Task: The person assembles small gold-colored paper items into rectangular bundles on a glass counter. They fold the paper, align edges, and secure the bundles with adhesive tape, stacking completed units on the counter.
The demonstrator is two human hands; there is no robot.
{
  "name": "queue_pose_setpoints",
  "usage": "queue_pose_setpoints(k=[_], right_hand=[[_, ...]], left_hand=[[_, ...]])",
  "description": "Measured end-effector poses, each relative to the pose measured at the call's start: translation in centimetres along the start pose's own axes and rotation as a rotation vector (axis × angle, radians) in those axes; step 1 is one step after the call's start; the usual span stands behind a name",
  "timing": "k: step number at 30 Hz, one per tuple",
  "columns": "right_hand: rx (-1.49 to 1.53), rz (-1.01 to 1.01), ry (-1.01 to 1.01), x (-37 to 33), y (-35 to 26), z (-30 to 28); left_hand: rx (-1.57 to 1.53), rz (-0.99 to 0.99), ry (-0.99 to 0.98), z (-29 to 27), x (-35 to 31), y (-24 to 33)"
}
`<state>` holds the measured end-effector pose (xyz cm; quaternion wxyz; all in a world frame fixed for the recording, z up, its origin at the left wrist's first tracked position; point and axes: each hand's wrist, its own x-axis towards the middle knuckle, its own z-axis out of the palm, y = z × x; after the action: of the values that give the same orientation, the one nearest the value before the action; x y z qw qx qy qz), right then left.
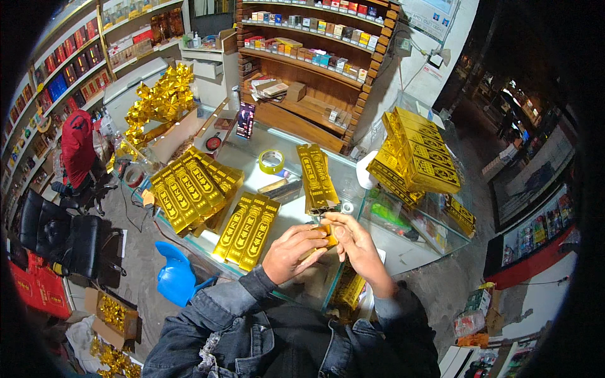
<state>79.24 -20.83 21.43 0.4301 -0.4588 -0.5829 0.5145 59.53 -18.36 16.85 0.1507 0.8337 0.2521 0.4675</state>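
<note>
Both hands meet at the near edge of a glass counter. My left hand point(295, 251) is closed round a small piece of gold foil paper point(326, 235), its fingers curled over it. My right hand point(357, 247) pinches the same piece at its right side with thumb and fingertips. Just beyond them lies a narrow stack of gold printed paper strips point(316, 175), its near end close to my fingers. Left of my left hand is a flat gold sheet stack point(249, 228) with dark printing. A larger fanned pile of gold sheets point(192, 189) lies farther left.
A yellow tape roll point(271, 161) and a lit phone point(246, 120) are on the counter point(287, 142). Gold packs are stacked point(423, 148) at the right. Shiny gold folded pieces point(161, 101) pile up far left. A blue plastic stool point(176, 274) and a black chair point(57, 233) stand at the left.
</note>
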Motion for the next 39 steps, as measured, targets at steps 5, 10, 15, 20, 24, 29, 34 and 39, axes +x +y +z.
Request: queue_pose_setpoints(k=[5, 10, 15, 20, 24, 29, 34, 39], right_hand=[[0.073, 0.127, -0.021, 0.3, 0.1, -0.2], [-0.18, 0.131, 0.043, 0.0, 0.2, 0.3], [-0.357, 0.103, 0.072, -0.1, 0.2, 0.3], [0.008, 0.111, 0.062, 0.3, 0.9, -1.2], [-0.021, 0.316, -0.027, 2.1, 2.6, -2.4], [0.092, 0.319, -0.237, 2.3, 3.6, -2.6], [-0.372, -0.061, 0.072, 1.4, 5.1, -0.3], [-0.715, -0.017, 0.074, 1.4, 8.6, 2.5]], left_hand=[[0.017, 0.011, 0.016, 0.1, -0.1, 0.1], [-0.091, -0.083, 0.165, 1.0, -0.6, 0.6], [-0.158, -0.139, 0.133, 1.4, -0.7, 0.7], [-0.084, -0.221, -0.066, 0.2, -0.8, 1.7], [0.031, 0.302, -0.3, 0.6, -0.7, 3.1], [-0.106, 0.371, -0.438, 1.3, -1.2, 3.8], [-0.117, -0.162, 0.096, 1.2, -1.1, 1.4], [-0.179, -0.293, 0.181, 2.6, -0.9, -1.9]])
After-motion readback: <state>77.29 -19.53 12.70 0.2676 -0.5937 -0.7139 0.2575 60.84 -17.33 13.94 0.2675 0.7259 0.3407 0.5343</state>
